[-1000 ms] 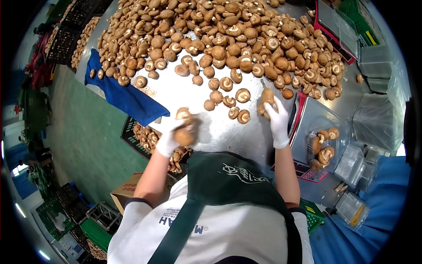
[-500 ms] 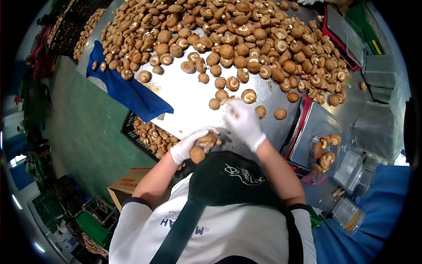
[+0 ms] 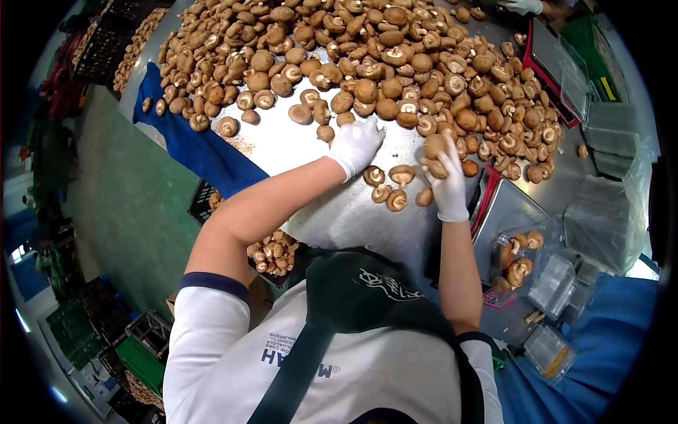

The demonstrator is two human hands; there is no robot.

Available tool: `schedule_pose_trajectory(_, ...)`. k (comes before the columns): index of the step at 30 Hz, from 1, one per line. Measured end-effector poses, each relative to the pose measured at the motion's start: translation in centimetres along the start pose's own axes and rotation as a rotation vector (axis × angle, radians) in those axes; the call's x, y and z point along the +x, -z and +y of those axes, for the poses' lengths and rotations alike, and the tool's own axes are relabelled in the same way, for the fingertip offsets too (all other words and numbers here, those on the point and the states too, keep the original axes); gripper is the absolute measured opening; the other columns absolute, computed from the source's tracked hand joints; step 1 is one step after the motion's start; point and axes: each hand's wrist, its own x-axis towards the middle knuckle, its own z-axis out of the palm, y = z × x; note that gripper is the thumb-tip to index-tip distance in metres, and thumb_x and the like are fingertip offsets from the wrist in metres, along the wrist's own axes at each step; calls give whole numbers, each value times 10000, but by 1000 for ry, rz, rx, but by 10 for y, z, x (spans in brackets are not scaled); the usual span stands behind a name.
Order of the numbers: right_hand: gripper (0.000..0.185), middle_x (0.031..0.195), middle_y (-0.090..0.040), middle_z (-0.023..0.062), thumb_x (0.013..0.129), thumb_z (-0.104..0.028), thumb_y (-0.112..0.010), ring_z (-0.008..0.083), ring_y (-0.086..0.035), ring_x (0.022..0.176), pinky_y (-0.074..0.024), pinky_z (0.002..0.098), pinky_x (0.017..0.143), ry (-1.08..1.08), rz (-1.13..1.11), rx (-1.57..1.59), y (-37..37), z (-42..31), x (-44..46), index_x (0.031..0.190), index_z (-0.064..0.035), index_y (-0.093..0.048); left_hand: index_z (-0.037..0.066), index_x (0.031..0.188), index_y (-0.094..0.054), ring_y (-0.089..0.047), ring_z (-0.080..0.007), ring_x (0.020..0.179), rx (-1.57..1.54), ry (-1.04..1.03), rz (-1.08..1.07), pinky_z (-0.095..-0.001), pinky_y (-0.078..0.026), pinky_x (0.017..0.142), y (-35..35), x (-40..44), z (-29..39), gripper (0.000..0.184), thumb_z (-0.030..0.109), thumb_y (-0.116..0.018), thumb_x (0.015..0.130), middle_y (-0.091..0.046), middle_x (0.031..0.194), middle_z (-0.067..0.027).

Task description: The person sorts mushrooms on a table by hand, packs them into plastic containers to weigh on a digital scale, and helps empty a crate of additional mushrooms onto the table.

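My left hand (image 3: 358, 147), in a white glove, reaches over the front edge of the mushroom heap. Its thumb and forefinger stand apart; the palm side is hidden. A brown shiitake mushroom (image 3: 345, 119) lies at its fingertips, and another mushroom (image 3: 325, 133) sits beside its left side. My right hand (image 3: 450, 189), gloved too, is closed around shiitake mushrooms (image 3: 435, 146), two caps showing at its fingers. Between the hands, several mushrooms (image 3: 396, 201) lie in a loose group on the metal table (image 3: 332, 215), mostly with gills or stems showing.
The big shiitake heap (image 3: 395, 56) covers the table's far side. At right, a clear tray of mushrooms (image 3: 519, 265) rests on a scale (image 3: 505, 205), near stacked clear boxes (image 3: 554, 283). A blue cloth (image 3: 191, 152) hangs over the left edge. Another person's gloved hand (image 3: 524, 6) shows far right.
My left hand has gone from near my apron, where it held mushrooms, up to the heap. My right hand has moved right and now holds mushrooms. A loose group of mushrooms now lies mid-table.
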Motion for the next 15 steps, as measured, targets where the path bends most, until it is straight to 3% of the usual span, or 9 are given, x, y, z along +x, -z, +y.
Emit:
schedule_pose_trajectory(1,565,1229,-578,142,957,-35,-422,210,-648,978,-550,317,828,41,80,-66,-2,-9,-9,1509,-89,-315,185,1007,-683,-659,-283,817,5,16,60,-401,-536,645,2,3,-4,165,226,-571,894,-560,981,-130)
schedule_pose_trajectory(4,487,1241,-580,121,924,-20,-528,181,-638,999,-528,275,868,335,178,-500,-6,-7,3,1407,-34,-470,209,1035,-710,-655,-290,854,-82,43,-46,-409,-536,683,7,7,-15,203,266,-604,871,-587,939,-138)
schedule_pose_trajectory(5,459,1263,-570,94,890,-24,-586,174,-618,1047,-517,262,866,499,212,-738,-13,-5,11,1345,-70,-550,201,1057,-712,-648,-305,889,-120,43,-28,-425,-534,718,10,3,-19,229,275,-597,873,-609,971,-145)
schedule_pose_trajectory(6,441,1282,-557,89,864,-50,-629,232,-584,1124,-514,325,892,602,248,-1045,-25,-8,20,1294,-144,-600,194,1092,-708,-642,-311,911,-286,99,-28,-421,-530,778,16,0,-23,260,270,-608,865,-617,988,-144)
schedule_pose_trajectory(8,419,1272,-550,105,830,-67,-665,304,-554,1135,-506,390,908,728,232,-1386,-54,-9,32,1229,-189,-637,195,1159,-689,-639,-319,934,-522,253,16,-399,-518,843,25,-9,-31,315,259,-627,856,-623,1047,-151)
schedule_pose_trajectory(10,350,1226,-562,112,824,-98,-668,347,-557,1081,-498,428,901,714,149,-1570,-60,6,50,1159,-202,-658,94,1243,-628,-648,-276,1006,-943,352,9,-350,-516,895,42,-26,-35,391,250,-638,885,-649,1121,-144)
schedule_pose_trajectory(13,195,1149,-596,91,874,-166,-594,314,-574,1084,-487,409,905,326,-170,-1766,-76,1,45,1038,-206,-693,-45,1303,-516,-626,-211,1113,-1948,563,-2,-294,-527,923,53,-62,-37,447,204,-599,942,-609,1262,-162)
schedule_pose_trajectory(14,177,1131,-605,72,871,-186,-603,283,-582,1104,-484,396,921,229,-289,-1773,-83,-5,40,1024,-198,-692,-34,1260,-524,-633,-213,910,-2080,653,-22,-316,-529,791,52,-75,-39,408,235,-570,957,-636,1053,-128)
schedule_pose_trajectory(15,192,1136,-605,64,885,-219,-583,255,-582,1120,-483,392,921,107,-353,-1797,-95,-18,37,1042,-208,-693,-34,1210,-518,-572,-184,807,-2428,707,-89,-296,-492,707,17,-89,-50,379,264,-533,977,-590,948,-87)
